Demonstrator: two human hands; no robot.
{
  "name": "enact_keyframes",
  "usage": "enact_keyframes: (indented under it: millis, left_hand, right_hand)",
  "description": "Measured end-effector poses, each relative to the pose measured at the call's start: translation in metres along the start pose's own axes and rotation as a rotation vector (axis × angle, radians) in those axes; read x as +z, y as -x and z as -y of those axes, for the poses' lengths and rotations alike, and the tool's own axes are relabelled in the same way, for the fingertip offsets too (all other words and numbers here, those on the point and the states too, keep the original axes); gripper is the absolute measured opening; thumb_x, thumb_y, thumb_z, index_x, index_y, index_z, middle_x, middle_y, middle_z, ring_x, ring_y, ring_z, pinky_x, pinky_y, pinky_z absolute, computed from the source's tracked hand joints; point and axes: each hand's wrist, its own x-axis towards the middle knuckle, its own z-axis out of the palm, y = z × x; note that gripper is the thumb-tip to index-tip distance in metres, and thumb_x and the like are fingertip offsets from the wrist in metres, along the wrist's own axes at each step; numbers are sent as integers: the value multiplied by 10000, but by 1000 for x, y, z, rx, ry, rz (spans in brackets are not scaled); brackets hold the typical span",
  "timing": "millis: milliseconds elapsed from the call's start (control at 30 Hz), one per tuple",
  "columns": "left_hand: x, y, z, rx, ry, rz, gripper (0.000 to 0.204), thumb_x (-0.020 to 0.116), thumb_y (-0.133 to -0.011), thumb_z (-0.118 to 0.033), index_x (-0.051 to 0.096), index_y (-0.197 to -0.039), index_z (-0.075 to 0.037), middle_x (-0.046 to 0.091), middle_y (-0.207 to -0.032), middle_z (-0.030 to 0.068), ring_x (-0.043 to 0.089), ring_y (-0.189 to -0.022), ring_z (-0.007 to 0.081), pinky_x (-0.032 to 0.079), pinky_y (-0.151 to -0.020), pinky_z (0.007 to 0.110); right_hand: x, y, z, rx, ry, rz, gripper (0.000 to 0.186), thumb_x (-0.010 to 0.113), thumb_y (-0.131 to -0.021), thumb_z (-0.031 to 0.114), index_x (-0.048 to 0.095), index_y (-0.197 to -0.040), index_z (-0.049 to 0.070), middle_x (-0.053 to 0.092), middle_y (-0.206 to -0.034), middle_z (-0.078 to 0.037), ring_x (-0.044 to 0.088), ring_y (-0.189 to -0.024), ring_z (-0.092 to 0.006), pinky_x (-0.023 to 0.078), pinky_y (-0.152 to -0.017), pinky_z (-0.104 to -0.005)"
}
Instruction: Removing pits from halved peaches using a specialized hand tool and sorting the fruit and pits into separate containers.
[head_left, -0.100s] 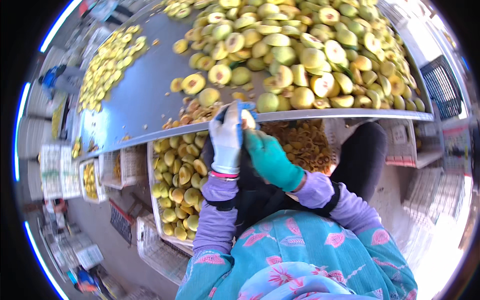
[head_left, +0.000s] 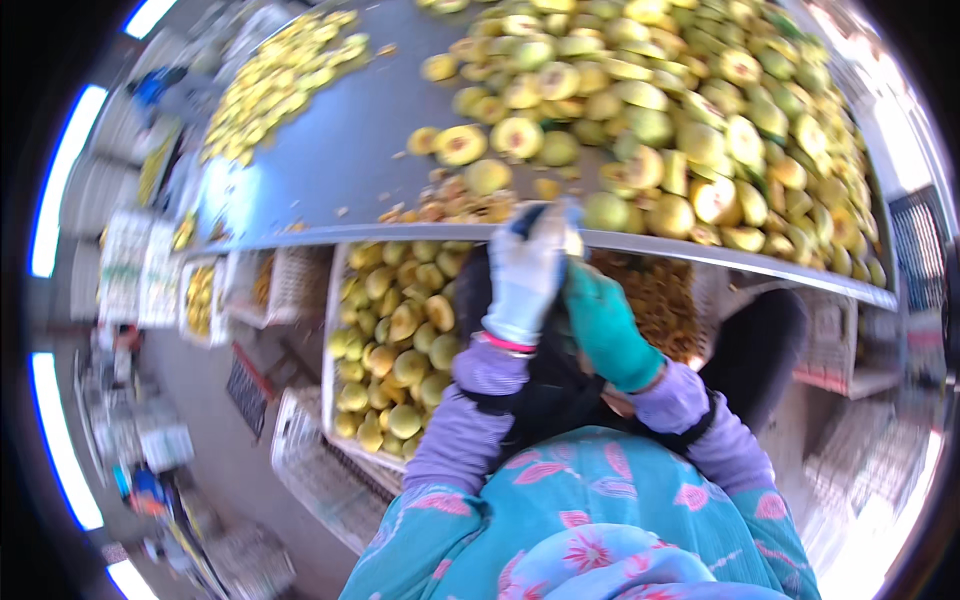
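Observation:
My left hand (head_left: pixel 527 275), in a white and blue glove, is closed at the front edge of the metal table (head_left: pixel 400 232). A pale piece of cut fruit (head_left: pixel 573 243), likely a peach half, shows blurred at its fingers. Right beside it, my right hand (head_left: pixel 608 325) in a green glove is closed, its fingertips against the fruit; anything else in its grip is hidden. Beyond my hands lies a big heap of yellow-green peach halves (head_left: pixel 640 120), some showing brown-red centres. A small pile of pits and scraps (head_left: pixel 465 203) sits by the table edge.
Below the edge, a white crate of peach halves (head_left: pixel 395 350) stands left of my legs, and brown pits and scraps (head_left: pixel 655 305) lie between my knees. Paler fruit pieces (head_left: pixel 285 80) spread over the table's far left. An empty-looking white crate (head_left: pixel 320 465) sits on the floor.
The whole view has shifted, so table, crates and hands appear farther right. My hands stay together at the table edge; the fruit between them is now more blurred and covered.

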Motion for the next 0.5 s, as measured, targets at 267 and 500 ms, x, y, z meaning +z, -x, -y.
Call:
enact_keyframes:
  millis: [267,500]
  left_hand:
    - [-1,-15,6,-89,-50,15,291,641,-827,-250,650,-802,40,645,-691,83,568,-617,111,450,-602,267]
    - [-11,-15,23,-279,583,66,214,604,-851,-189,659,-803,12,645,-696,48,561,-613,94,440,-572,254]
  right_hand:
    - [1,4,26,696,-768,-9,421,392,-927,543,472,-782,155,359,-498,41,299,-371,-86,244,-355,-238]
    - [-6,-2,15,740,-1383,350,428,404,-922,541,489,-846,129,335,-512,66,327,-375,-89,292,-373,-256]
